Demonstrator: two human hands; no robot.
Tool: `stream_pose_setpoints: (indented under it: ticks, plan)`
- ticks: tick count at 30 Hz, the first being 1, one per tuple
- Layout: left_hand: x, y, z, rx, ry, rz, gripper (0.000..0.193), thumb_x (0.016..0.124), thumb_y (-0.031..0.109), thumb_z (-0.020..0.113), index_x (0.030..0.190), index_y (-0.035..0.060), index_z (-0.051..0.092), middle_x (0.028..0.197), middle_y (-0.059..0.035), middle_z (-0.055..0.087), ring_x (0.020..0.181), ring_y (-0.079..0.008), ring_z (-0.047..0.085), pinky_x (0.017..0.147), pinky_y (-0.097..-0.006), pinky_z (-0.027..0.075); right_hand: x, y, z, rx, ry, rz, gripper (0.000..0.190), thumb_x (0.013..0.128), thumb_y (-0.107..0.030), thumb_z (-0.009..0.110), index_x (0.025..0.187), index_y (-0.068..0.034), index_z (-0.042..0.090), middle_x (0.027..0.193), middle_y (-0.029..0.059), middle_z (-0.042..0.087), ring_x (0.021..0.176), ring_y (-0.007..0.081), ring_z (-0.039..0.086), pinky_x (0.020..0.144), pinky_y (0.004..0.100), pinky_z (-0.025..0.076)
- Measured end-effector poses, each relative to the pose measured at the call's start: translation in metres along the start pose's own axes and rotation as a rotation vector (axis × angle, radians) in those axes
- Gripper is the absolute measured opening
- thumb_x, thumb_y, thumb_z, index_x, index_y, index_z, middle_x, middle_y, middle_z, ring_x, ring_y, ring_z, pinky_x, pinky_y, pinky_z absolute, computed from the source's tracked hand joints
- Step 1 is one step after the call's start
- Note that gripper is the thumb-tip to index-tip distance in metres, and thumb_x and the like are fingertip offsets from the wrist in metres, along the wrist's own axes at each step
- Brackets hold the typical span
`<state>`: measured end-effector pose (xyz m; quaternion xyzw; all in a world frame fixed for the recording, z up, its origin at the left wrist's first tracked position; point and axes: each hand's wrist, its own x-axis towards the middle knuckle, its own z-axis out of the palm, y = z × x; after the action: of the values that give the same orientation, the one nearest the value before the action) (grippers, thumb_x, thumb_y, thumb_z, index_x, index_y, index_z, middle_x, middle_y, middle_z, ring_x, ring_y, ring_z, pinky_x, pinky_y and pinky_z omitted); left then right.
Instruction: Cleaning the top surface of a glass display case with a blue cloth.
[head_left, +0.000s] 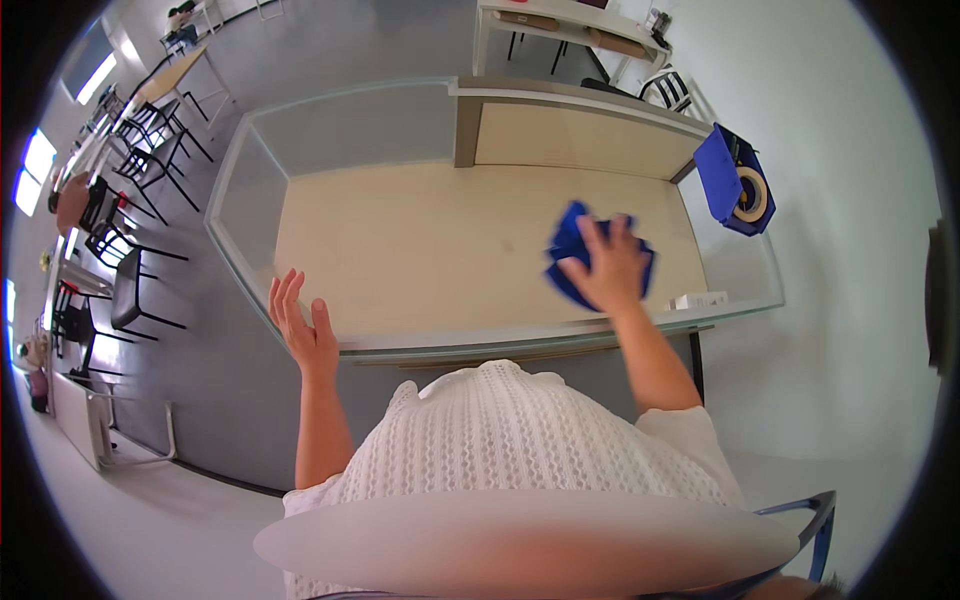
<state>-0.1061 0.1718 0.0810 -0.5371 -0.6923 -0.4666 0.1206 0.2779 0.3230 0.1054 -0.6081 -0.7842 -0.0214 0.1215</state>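
Note:
My right hand (611, 270) lies over a crumpled blue cloth (568, 244) at the right part of a low-walled, glass-sided table case (390, 240) with a pale tan floor. Its fingers are spread across the cloth; whether they grip it or only press on it cannot be told. My left hand (304, 322) is raised at the case's near left edge, fingers apart, holding nothing. A small white box (701, 300) stands in the near right corner of the case.
A blue bin (716, 176) with a roll of masking tape (752, 193) sits at the case's right rim, close to the wall. Black chairs (129, 289) and tables line the left, where people sit. A white desk (570, 19) stands beyond the case.

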Motion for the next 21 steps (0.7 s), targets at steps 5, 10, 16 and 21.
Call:
stream_pose_setpoints:
  ticks: [5,10,16,21]
  plan:
    - [0.003,0.01,-0.002,-0.029,0.007,-0.04,0.033,0.091,0.019,0.049,0.12,0.0052,0.052,0.127,-0.0114,0.051,0.127,-0.0346,0.036,0.106,-0.0451,0.025,-0.01,-0.148,0.009,0.19,-0.085,-0.616,0.057,0.076,-0.043,0.064,0.13,-0.031,0.049,0.141,0.0259,0.028,0.125,0.0495,0.03,0.092,0.0691,0.028]
    - [0.0,0.003,-0.001,-0.011,0.009,-0.084,0.032,0.09,0.018,0.049,0.119,0.0057,0.053,0.127,-0.0111,0.052,0.127,-0.0341,0.035,0.106,-0.0446,0.025,0.011,-0.162,0.031,0.25,0.046,-0.783,0.049,0.077,-0.039,0.062,0.125,-0.029,0.054,0.139,0.021,0.035,0.123,0.0433,0.035,0.093,0.0617,0.032]
    - [-0.002,0.003,-0.005,0.006,0.003,-0.093,0.031,0.09,0.018,0.05,0.118,0.0066,0.054,0.127,-0.0105,0.052,0.128,-0.0336,0.035,0.106,-0.0441,0.024,0.079,-0.013,0.033,-0.002,0.137,-0.099,0.047,0.081,-0.042,0.056,0.125,-0.027,0.052,0.136,0.0194,0.04,0.116,0.0391,0.044,0.083,0.0589,0.041]
    - [-0.002,0.008,-0.005,0.031,0.001,-0.106,0.031,0.089,0.018,0.051,0.117,0.0065,0.054,0.126,-0.0112,0.052,0.127,-0.0338,0.036,0.106,-0.0444,0.025,0.099,0.102,0.024,-0.102,0.134,0.428,0.047,0.089,-0.045,0.047,0.135,-0.036,0.04,0.143,0.0192,0.031,0.124,0.0416,0.039,0.092,0.0652,0.034]
